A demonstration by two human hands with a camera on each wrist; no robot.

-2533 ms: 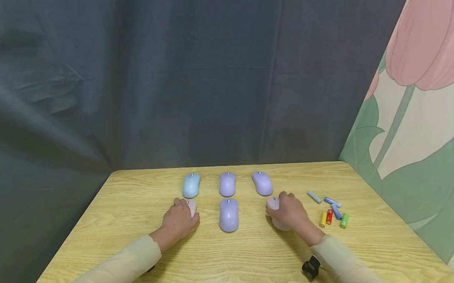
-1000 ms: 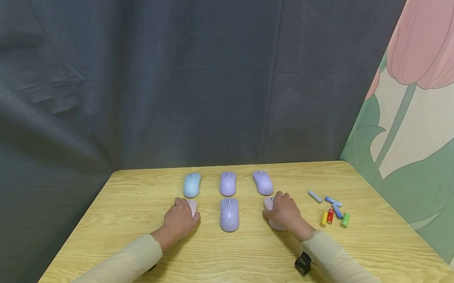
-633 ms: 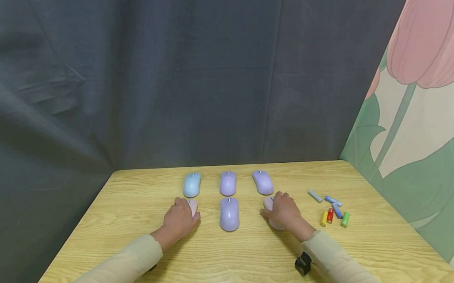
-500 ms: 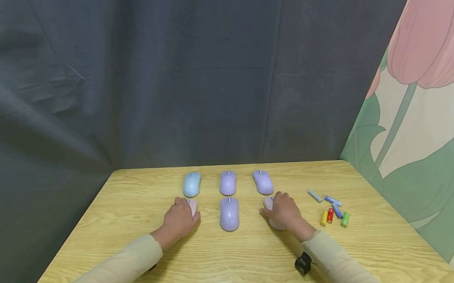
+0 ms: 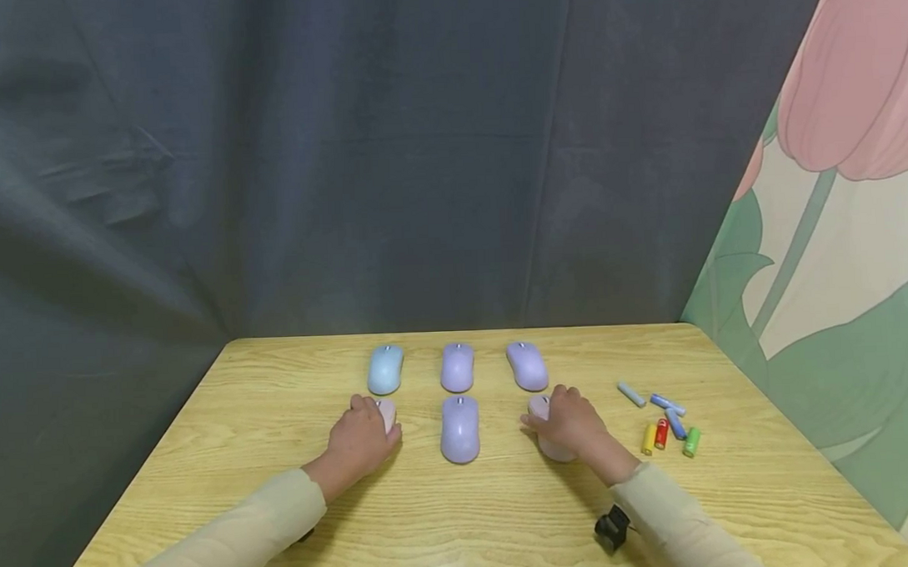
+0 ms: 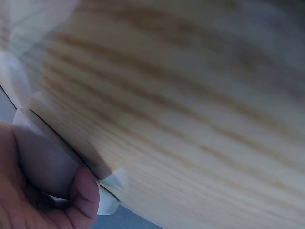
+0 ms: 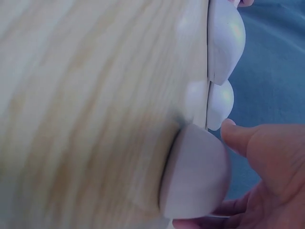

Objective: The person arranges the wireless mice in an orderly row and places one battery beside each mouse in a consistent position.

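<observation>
Since the left hand (image 5: 358, 437) has its thumb and fingers curled around the sides of the left pink mouse (image 5: 387, 415), I'd guess that grip is for steadying it on the table (image 5: 447, 526). The right hand (image 5: 577, 428) is looser: its thumb stands clear of the right pink mouse (image 7: 196, 176), so nothing's clamped there. A purple mouse (image 5: 460, 431) sits between them, decent gaps either side, probably for finger room. Batteries (image 5: 661, 434) lie off right, likely out of the way.
</observation>
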